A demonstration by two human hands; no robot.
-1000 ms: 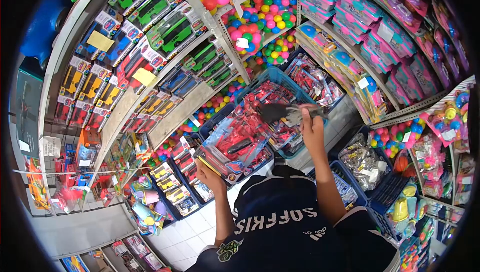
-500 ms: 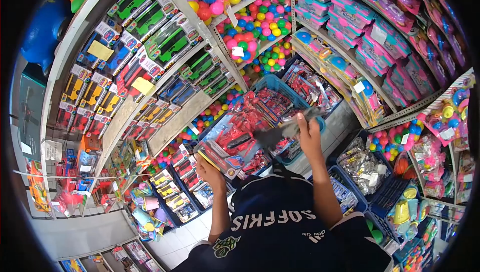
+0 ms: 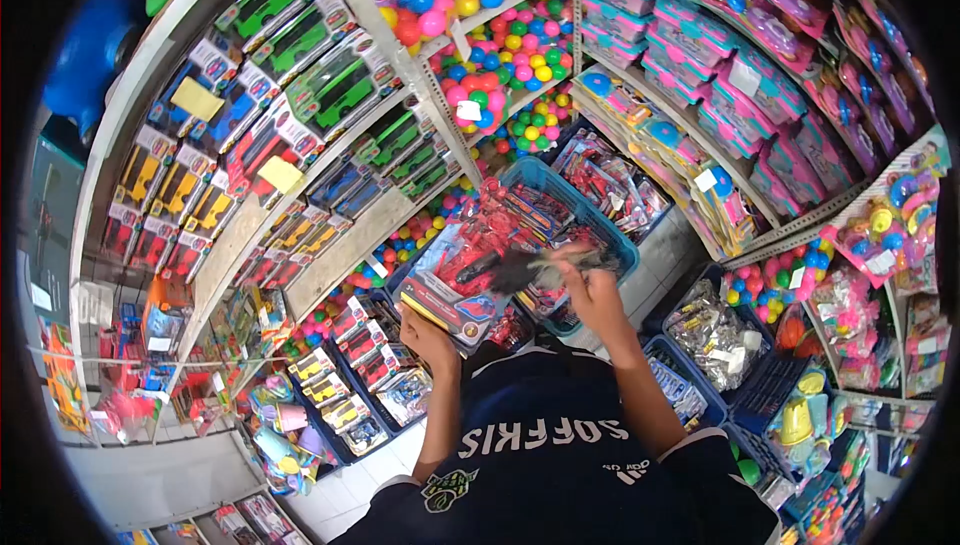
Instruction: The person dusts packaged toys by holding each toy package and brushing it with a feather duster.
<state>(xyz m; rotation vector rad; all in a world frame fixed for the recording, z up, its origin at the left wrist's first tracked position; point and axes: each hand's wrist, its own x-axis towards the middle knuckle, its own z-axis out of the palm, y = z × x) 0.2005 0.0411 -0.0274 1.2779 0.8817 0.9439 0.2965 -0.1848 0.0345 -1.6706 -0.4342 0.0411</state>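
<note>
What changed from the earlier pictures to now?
The right hand moved the dark, fluffy brush-like thing back toward the person's body and a little left. Its dark end is now right by the toy package. Nothing was newly grabbed or let go. The left hand still holds the package.

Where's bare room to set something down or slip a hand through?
Bare shelf board lies between the small boxed vehicles and the coloured balls. Floor tiles show between the teal basket and the silvery packets. That basket is crowded with red packs.
</note>
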